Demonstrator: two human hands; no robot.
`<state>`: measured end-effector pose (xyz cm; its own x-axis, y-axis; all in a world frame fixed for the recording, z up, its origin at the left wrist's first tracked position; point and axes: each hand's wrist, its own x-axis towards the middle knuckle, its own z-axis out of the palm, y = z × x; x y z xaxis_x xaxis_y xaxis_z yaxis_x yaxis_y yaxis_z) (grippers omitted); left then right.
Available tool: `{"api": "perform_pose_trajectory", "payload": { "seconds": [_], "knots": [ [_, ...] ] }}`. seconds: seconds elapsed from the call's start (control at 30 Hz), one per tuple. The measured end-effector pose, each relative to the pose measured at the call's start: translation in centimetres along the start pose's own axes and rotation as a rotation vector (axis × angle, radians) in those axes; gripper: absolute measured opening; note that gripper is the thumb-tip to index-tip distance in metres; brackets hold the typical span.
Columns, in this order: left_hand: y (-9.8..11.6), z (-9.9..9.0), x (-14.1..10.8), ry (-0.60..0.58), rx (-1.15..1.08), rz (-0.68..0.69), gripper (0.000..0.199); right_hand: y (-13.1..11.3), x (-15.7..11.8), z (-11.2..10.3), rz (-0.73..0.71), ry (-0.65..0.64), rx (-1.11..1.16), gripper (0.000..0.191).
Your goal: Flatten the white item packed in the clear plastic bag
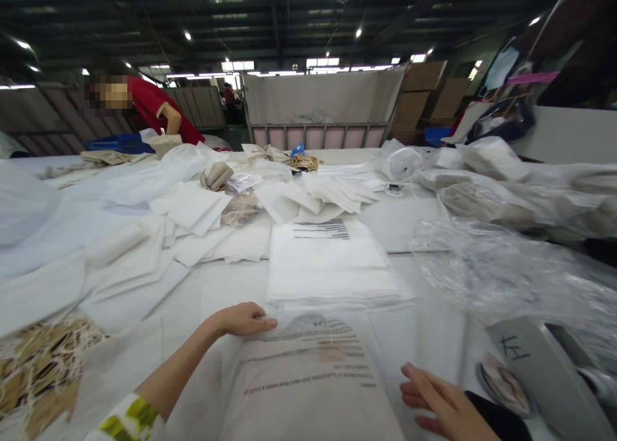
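Head view: the translucent printed bag [308,405] lies flat at near centre, apparently being straightened. The left hand [243,319] is at its far-left edge, grip unclear; the right hand [436,399], fingers loosely spread, holds nothing, right of it. Thin, slick-looking film calls for gentle smoothing.

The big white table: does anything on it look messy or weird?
Yes, a bit. The crumpled clear plastic sheeting at right bunches up loosely, and the brown tags with white strings at lower left lie tangled. They look messy compared with the flat, printed clear plastic bag by the left hand.
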<state>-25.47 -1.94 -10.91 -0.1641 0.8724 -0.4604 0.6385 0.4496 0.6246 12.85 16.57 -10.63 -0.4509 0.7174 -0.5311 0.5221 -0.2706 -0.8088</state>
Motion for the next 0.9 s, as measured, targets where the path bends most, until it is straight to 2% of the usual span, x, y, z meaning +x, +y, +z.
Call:
{"api": "perform_pose_trajectory", "payload": {
  "seconds": [0.13, 0.2, 0.27, 0.33, 0.4, 0.57, 0.67, 0.8, 0.9],
  "knots": [
    [1.0, 0.0, 0.4, -0.08, -0.022, -0.002, 0.044, -4.0, 2.2, 5.8, -0.023, -0.193, 0.017, 0.056],
    [1.8, 0.2, 1.6, -0.107, -0.047, 0.016, 0.041, -4.6, 2.4, 7.3, -0.063, -0.235, 0.007, 0.058],
    [2.5, 0.7, 2.9, -0.153, -0.078, 0.027, 0.034, -4.7, 2.5, 7.9, -0.117, -0.226, -0.015, 0.06],
    [3.1, 1.3, 3.8, -0.195, -0.093, 0.026, 0.03, -4.1, 2.5, 8.0, -0.174, -0.183, -0.051, 0.059],
    [3.7, 1.9, 4.0, -0.175, -0.07, 0.028, 0.027, -3.1, 2.5, 7.9, -0.23, -0.118, -0.099, 0.058],
    [4.5, 3.2, 2.9, 0.106, 0.117, 0.042, 0.016, 0.8, 2.6, 7.5, -0.308, 0.077, -0.236, 0.056],
    [4.7, 3.6, 3.2, 0.171, 0.198, 0.029, 0.022, 2.6, 2.9, 7.1, -0.331, 0.16, -0.296, 0.052],
    [4.7, 3.5, 4.1, 0.184, 0.193, 0.062, 0.028, 3.5, 2.8, 6.0, -0.325, 0.214, -0.325, 0.05],
    [3.9, 3.1, 3.7, 0.242, 0.117, 0.063, 0.03, 3.4, 2.3, 4.8, -0.292, 0.213, -0.32, 0.051]
  ]
}}
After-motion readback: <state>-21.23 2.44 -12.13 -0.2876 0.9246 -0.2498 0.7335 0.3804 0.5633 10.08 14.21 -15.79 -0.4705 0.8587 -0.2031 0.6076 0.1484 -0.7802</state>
